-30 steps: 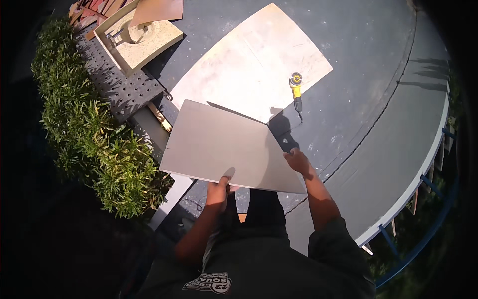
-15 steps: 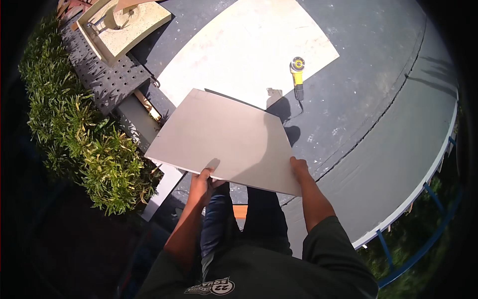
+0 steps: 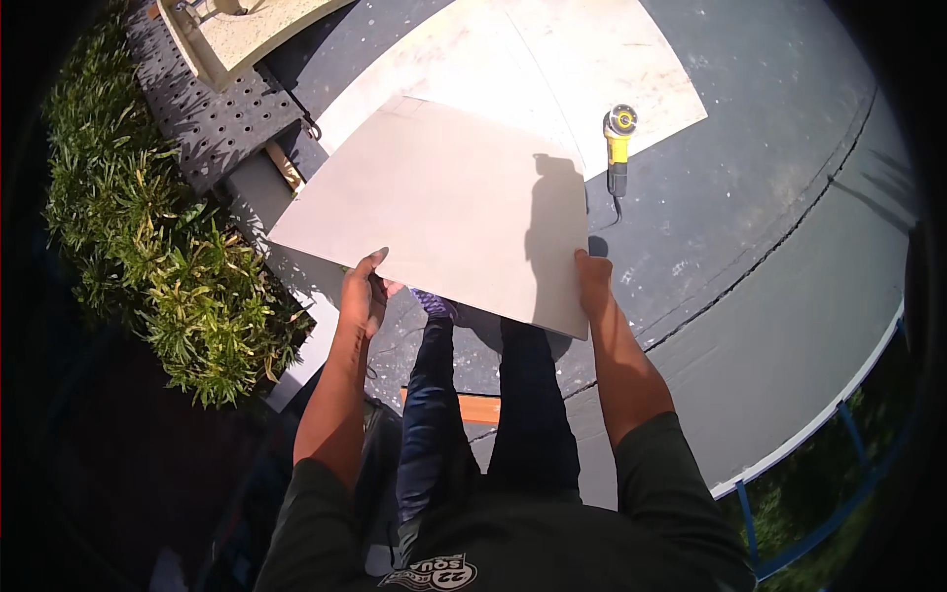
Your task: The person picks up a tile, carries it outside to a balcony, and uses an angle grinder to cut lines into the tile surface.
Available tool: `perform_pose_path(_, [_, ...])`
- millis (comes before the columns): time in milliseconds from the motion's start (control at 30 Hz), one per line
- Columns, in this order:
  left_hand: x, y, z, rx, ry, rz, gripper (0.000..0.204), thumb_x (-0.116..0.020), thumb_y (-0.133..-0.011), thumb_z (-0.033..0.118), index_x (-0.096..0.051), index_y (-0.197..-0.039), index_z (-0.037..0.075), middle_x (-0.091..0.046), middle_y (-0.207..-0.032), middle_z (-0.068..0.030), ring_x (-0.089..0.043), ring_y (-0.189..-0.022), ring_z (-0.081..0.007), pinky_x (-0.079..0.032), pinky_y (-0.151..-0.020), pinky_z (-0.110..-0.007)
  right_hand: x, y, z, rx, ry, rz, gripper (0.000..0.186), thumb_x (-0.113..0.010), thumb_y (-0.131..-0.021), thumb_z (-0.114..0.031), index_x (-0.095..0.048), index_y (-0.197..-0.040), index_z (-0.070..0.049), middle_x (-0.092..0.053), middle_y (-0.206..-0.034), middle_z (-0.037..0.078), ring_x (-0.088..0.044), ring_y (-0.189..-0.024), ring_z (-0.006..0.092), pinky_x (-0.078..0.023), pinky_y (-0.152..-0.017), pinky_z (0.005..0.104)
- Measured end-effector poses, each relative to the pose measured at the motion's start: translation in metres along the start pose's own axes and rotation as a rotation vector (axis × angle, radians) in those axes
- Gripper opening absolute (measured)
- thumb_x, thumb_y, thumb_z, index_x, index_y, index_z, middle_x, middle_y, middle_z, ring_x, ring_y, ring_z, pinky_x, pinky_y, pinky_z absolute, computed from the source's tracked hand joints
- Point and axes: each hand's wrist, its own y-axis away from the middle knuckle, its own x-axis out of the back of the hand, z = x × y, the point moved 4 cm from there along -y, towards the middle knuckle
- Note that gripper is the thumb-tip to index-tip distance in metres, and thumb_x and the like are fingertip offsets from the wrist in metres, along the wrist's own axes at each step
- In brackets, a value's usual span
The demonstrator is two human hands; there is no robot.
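Grey panel [image 3: 444, 202] picked up, my left hand [image 3: 363, 294] clasping its near edge, my right hand [image 3: 594, 283] its right side, not yet laid down, grinder [image 3: 619, 148] lying unheld.

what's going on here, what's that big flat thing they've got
A person is holding a large, pale flat panel with both bare hands: the left hand grips its near edge and the right hand its right edge. The panel's far part overlaps a pale sheet in view; whether they touch isn't clear. A yellow and black power tool lies across that sheet's edge, with its cord end on the dark floor.
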Motion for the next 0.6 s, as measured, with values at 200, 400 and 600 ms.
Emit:
perform_pose_path(200, [-0.014,-0.059,0.007,-0.069,0.11,0.037,0.04,-0.068,-0.099,0.027,-0.061,-0.126,-0.001,-0.07,-0.113,-0.0101,-0.071,-0.092,-0.0199,-0.058,-0.084,-0.034,0.0,-0.087,-0.025,0.25,0.104,0.207,0.05,-0.067,-0.092,-0.037,-0.073,-0.092,0.013,-0.073,-0.082,0.023,-0.069,-0.071,0.032,-0.053,-0.071,0.0478])
perform_pose_path(400, [-0.017,-0.084,0.01,-0.089,0.252,-0.012,0.034,-0.068,-0.1,0.024,-0.059,-0.128,0.005,-0.07,-0.124,-0.0076,-0.07,-0.111,-0.0207,-0.056,-0.099,-0.035,-0.012,-0.071,-0.124,0.356,0.01,0.185,0.043,-0.069,-0.092,-0.032,-0.072,-0.085,0.011,-0.07,-0.076,0.02,-0.066,-0.067,0.0285,-0.051,-0.067,0.0453])
perform_pose_path(600, [-0.049,-0.116,0.003,-0.088,0.353,0.002,0.028,-0.064,-0.103,0.021,-0.06,-0.125,0.004,-0.071,-0.119,-0.0095,-0.074,-0.103,-0.0201,-0.061,-0.091,-0.033,-0.002,-0.136,-0.174,0.481,0.207,0.204,0.054,-0.061,-0.094,-0.04,-0.072,-0.092,0.013,-0.072,-0.096,0.035,-0.071,-0.098,0.0467,-0.052,-0.09,0.0514])
